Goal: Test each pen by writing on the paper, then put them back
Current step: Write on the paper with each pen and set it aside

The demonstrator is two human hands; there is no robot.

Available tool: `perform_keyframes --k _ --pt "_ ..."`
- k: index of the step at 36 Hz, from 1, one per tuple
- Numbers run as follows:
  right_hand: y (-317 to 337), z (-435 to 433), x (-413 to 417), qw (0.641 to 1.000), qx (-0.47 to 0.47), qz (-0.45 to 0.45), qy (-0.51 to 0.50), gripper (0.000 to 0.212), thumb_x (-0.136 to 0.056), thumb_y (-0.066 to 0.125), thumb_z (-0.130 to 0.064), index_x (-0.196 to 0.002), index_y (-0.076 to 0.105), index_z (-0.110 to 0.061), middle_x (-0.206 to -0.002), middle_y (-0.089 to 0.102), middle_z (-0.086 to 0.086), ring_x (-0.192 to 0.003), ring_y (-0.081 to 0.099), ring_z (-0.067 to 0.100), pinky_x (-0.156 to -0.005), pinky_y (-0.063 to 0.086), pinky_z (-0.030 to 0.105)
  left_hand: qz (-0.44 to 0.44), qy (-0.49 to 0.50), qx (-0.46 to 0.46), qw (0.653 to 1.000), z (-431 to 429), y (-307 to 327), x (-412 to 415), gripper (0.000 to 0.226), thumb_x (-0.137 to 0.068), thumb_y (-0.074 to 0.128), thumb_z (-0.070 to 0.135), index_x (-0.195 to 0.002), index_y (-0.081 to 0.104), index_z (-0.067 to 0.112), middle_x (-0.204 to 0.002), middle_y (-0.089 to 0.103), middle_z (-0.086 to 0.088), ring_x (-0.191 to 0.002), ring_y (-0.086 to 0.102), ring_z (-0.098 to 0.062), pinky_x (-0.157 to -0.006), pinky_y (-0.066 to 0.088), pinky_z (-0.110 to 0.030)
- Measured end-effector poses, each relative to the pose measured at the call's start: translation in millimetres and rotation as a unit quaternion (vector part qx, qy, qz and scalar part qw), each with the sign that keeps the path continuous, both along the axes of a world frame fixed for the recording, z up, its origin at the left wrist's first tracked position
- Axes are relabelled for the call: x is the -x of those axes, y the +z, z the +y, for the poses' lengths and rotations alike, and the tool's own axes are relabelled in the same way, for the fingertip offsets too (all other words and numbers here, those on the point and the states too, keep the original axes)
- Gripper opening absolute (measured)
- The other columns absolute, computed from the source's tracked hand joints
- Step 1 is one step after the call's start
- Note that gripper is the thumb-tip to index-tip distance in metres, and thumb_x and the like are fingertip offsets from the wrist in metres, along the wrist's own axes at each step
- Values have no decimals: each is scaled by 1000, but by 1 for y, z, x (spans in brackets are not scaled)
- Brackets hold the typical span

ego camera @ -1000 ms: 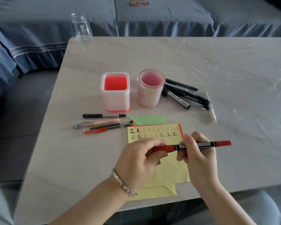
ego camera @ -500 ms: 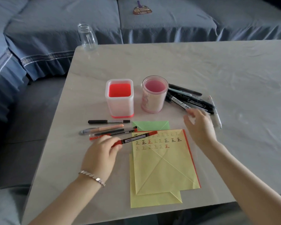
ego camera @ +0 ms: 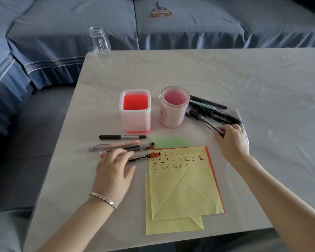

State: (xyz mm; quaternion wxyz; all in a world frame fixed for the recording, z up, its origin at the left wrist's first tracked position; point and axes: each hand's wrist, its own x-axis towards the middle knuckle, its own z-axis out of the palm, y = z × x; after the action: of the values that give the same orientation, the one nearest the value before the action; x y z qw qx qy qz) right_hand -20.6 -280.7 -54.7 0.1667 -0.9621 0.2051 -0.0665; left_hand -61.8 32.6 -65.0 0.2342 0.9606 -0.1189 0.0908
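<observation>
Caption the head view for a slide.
Left hand touches a red-capped pen at the yellow paper's edge; right hand pinches a black pen from the pile.

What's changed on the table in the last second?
The left hand carried the red marker leftward and laid it by the tested pens at the yellow paper's edge; the right hand let go, reached right and pinches a black pen. The pen holders stayed put.

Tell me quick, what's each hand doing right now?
Left hand: open, resting on the red-capped pen.
Right hand: closed, pinching a black pen.
</observation>
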Motion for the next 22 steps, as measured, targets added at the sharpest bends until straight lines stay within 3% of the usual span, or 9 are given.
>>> perform_keyframes --k 2,5,8,10,12,14,17,20,22 --pt "10 0 16 998 -42 -46 -1 28 -91 53 -26 -111 61 -9 -111 61 13 -102 53 30 -80 42 35 18 -54 44 997 -13 8 0 42 -78 49 35 -109 64 10 -110 63 -5 -103 58 -22 -88 48 -39" --pt "32 8 40 986 -130 -99 26 6 -88 58 -22 -93 61 -19 -95 63 8 -73 55 21 -61 41 27 11 -119 96 988 -34 20 2 51 -80 47 39 -122 53 13 -124 58 -6 -117 52 -21 -97 44 -41" --pt "56 21 63 965 -221 -123 71 13 -83 64 -15 -81 58 -27 -75 63 -1 -63 53 15 -59 41 12 -9 -160 112 981 -56 31 5 59 -82 47 46 -133 34 21 -137 47 -4 -127 41 -16 -105 34 -36" --pt "71 31 75 943 -299 -108 103 13 -81 65 -15 -81 61 -27 -72 66 -3 -66 60 14 -64 47 17 -14 -180 121 976 -69 38 8 63 -85 44 52 -137 29 21 -141 42 -2 -129 36 -14 -106 29 -37" --pt "81 42 86 904 -389 -107 142 8 -81 65 -13 -83 62 -21 -72 67 -3 -62 62 9 -61 50 18 -26 -201 122 972 -79 43 11 57 -88 42 50 -135 32 20 -136 48 -1 -125 38 -10 -104 33 -36" --pt "86 53 94 861 -469 -124 152 5 -85 61 -5 -82 60 -8 -61 63 1 -53 56 7 -54 46 15 -28 -222 136 965 -86 44 15 41 -88 44 41 -125 41 22 -118 60 1 -109 48 -8 -94 40 -26" --pt "84 68 99 808 -561 -138 118 14 -81 59 -18 -75 54 -6 -52 49 4 -48 43 12 -47 36 18 23 -229 163 959 -89 45 22 30 -91 40 37 -112 51 19 -94 65 2 -86 50 -6 -76 39 -18" --pt "73 79 98 822 -553 -61 125 27 -68 64 -41 -66 55 -15 -48 43 2 -45 38 13 -43 32 19 69 -270 178 944 -89 48 30 36 -92 36 37 -106 57 11 -91 63 2 -83 50 -6 -71 39 -14" --pt "67 88 98 835 -533 -53 124 30 -69 66 -40 -61 52 -15 -45 42 0 -42 35 12 -42 29 19 82 -298 178 934 -88 51 33 34 -93 34 37 -101 57 13 -89 63 3 -79 53 -6 -67 41 -13"
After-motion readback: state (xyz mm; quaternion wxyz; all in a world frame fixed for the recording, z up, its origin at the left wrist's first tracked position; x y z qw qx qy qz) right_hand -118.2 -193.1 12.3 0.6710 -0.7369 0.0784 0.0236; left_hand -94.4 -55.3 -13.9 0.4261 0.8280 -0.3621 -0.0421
